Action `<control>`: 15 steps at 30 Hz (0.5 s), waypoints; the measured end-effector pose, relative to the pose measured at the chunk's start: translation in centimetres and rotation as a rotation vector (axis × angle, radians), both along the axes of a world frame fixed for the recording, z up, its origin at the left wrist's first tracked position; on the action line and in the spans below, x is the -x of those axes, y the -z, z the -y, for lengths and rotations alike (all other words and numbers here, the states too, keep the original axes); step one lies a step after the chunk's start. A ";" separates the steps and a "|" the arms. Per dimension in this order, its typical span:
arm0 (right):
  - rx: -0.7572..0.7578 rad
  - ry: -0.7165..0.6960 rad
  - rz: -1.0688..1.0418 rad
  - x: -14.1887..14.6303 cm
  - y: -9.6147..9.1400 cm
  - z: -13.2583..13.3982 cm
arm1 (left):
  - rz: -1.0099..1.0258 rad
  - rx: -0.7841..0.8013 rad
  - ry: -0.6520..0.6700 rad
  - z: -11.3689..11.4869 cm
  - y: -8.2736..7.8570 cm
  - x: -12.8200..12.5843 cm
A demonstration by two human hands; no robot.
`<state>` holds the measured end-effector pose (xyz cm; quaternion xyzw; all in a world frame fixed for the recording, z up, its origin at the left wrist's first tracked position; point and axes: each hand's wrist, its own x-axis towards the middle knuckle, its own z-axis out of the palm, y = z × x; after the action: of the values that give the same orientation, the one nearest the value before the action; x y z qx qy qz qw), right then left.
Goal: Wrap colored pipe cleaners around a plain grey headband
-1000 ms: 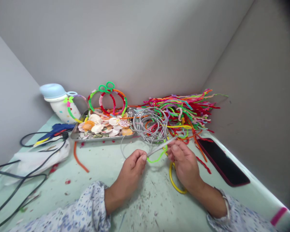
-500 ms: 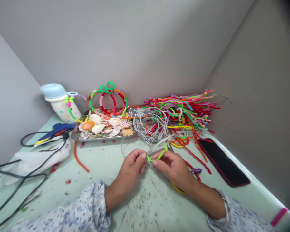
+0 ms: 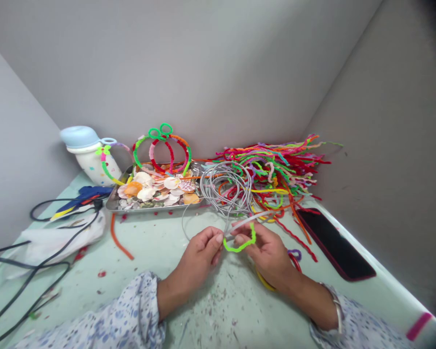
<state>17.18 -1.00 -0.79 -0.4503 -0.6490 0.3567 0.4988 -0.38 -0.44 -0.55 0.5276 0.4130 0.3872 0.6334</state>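
My left hand (image 3: 199, 254) pinches the near end of a thin grey hairband (image 3: 250, 218) together with one end of a neon green pipe cleaner (image 3: 242, 245). My right hand (image 3: 267, 252) is closed on the same green pipe cleaner, which bends in a small loop under the band between the two hands. Both hands hover just above the pale green table (image 3: 160, 247), in front of a heap of bare grey hairbands (image 3: 227, 189). A yellow ring (image 3: 263, 282) lies partly hidden under my right wrist.
A metal tray of seashells (image 3: 156, 191) holds wrapped hairbands (image 3: 163, 145). A big pile of coloured pipe cleaners (image 3: 276, 169) lies at the back right, a dark phone (image 3: 334, 245) to the right. At left are a white bottle (image 3: 90, 155), a blue glue gun (image 3: 83, 196), black cords (image 3: 36, 271) and a plastic bag (image 3: 54, 237).
My right hand moved left toward my left hand and took hold of the green pipe cleaner, which now curls into a loop under the grey band. The left hand stayed nearly still.
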 end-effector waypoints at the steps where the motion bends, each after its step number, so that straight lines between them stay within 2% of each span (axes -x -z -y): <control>1: 0.028 -0.003 -0.036 0.0 0.0 0.0 | -0.005 -0.002 0.013 0.0 0.0 0.0; 8: -0.016 0.021 -0.088 0.1 -1.0 0.2 | -0.022 -0.017 0.077 0.1 0.1 0.0; 15: 0.081 0.015 -0.114 0.2 -0.9 0.4 | -0.006 -0.003 0.113 0.1 -0.2 0.1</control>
<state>16.93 -1.36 0.12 -0.4541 -0.6013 0.4039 0.5188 -0.50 -0.55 -0.40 0.5520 0.3841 0.3498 0.6522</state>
